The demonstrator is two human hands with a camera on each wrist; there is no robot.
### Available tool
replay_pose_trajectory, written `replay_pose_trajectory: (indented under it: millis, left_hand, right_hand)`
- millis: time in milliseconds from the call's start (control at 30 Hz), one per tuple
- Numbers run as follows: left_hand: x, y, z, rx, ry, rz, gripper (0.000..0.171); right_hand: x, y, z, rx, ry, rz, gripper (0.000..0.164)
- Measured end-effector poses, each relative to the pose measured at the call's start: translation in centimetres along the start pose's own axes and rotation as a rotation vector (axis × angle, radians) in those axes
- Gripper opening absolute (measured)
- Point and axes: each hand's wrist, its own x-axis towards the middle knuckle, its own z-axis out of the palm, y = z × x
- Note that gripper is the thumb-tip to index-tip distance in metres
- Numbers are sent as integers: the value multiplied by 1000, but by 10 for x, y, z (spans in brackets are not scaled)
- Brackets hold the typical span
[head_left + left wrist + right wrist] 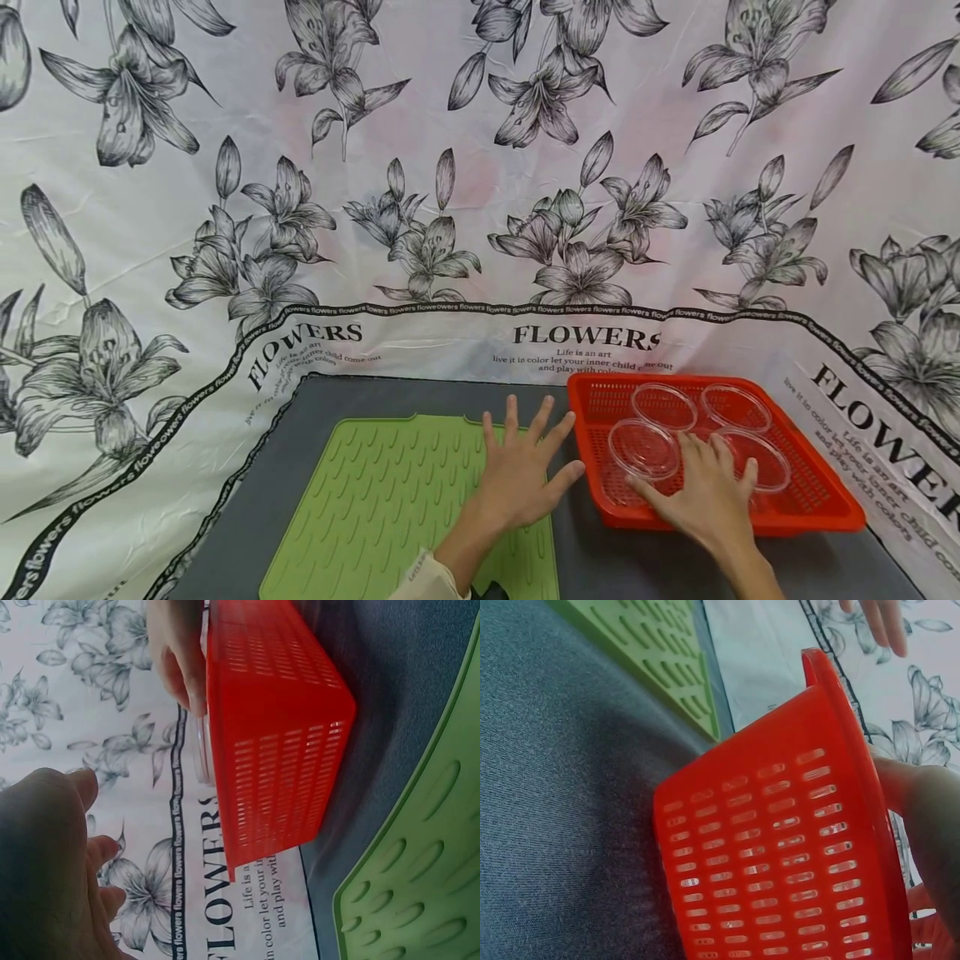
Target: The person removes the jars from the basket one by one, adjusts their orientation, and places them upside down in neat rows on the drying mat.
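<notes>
- four clear, round plastic containers (663, 408) stand two by two in a red, slotted plastic basket (810, 521), near the back right corner of the dark grey surface (240, 500).
- the right hand (705, 487) reaches over the basket's front rim; its thumb and fingertips lie at the edge of the front left container, but whether they grip it i cannot tell.
- that hand also covers part of the front right container.
- the left hand (519, 471) is released, fingers spread, holding nothing, above the right edge of the mat and close to the basket's left side.
- a flat, green, ridged mat (390, 492) takes up the middle and left of the surface, reaching toward its back edge; the left hand and a cream sleeve (427, 579) hide part of it.
- a white cloth printed with grey lilies (420, 125) rises along the back edge and both sides, close behind the basket.
</notes>
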Motion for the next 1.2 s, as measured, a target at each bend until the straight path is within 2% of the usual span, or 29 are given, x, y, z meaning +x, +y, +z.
replay_pose_trajectory:
  millis: [167, 333, 733, 1200]
  left_hand:
    - [-2, 1, 3, -16, -7, -3, 64]
    - [-4, 3, 4, -44, -1, 0, 63]
    - [-4, 4, 5, -51, 4, -1, 63]
    - [-4, 2, 8, -63, 14, -13, 63]
  right_hand:
    - [3, -1, 3, -2, -30, 7, 116]
    - [5, -2, 6, 18, -17, 8, 117]
    - [8, -4, 6, 54, -50, 20, 114]
    - [7, -7, 5, 93, 8, -5, 108]
